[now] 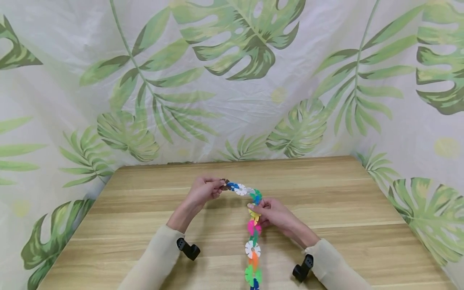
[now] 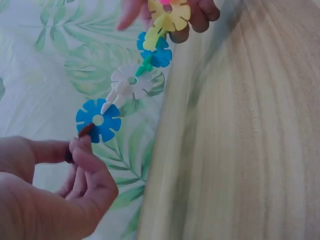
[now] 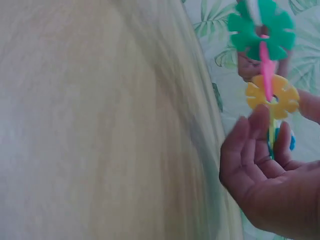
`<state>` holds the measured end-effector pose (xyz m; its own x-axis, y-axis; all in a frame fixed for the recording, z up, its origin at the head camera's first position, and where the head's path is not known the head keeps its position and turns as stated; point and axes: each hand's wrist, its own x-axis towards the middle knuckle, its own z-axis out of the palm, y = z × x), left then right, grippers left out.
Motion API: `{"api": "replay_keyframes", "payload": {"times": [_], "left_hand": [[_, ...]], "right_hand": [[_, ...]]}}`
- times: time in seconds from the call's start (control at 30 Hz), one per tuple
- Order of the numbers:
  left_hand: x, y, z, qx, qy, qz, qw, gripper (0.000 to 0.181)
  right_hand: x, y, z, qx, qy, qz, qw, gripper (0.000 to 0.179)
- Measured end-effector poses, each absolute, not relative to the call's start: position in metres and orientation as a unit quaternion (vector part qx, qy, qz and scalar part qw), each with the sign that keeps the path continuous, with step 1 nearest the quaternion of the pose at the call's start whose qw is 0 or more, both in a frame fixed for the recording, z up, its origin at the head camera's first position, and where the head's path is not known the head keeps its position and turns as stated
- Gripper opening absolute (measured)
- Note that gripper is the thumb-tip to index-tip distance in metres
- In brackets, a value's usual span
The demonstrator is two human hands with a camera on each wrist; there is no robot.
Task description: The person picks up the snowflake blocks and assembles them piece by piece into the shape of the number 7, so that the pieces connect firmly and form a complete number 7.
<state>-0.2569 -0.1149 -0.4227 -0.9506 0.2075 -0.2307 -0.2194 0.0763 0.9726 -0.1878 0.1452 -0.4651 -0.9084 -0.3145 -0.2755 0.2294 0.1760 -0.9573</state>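
A chain of colourful notched plastic snowflake discs hangs between the hands and runs down past the bottom of the head view. My left hand pinches the brown disc at the chain's upper end between thumb and fingers. A blue disc slots onto it, followed by white, green and more blue ones. Around the chain near a yellow disc, my right hand curls its fingers and thumb. Below that grip, pink, green, white and orange discs follow. The chain's lower end is out of sight.
Both hands are above a wooden table. Behind and at the sides hangs a pale cloth printed with green leaves. Each sleeve cuff carries a small black camera, one on the left and one on the right.
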Motion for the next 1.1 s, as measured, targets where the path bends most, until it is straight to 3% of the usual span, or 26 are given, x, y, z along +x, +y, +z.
{"api": "replay_keyframes", "payload": {"times": [0.17, 0.47, 0.77, 1.1], "left_hand": [[-0.259, -0.117, -0.433, -0.042, 0.702, 0.696, 0.146, 0.027], [-0.266, -0.120, -0.449, -0.087, 0.700, 0.697, 0.128, 0.026], [-0.280, -0.127, -0.469, -0.115, 0.667, 0.720, 0.154, 0.035], [-0.302, -0.131, -0.484, -0.096, 0.673, 0.711, 0.179, 0.034]], "right_hand": [[-0.189, 0.154, -0.465, -0.040, 0.704, -0.666, 0.244, 0.031], [-0.194, 0.163, -0.467, -0.024, 0.664, -0.708, 0.239, 0.031], [-0.199, 0.169, -0.480, -0.012, 0.622, -0.743, 0.246, 0.042], [-0.209, 0.166, -0.479, 0.008, 0.666, -0.707, 0.238, 0.034]]}}
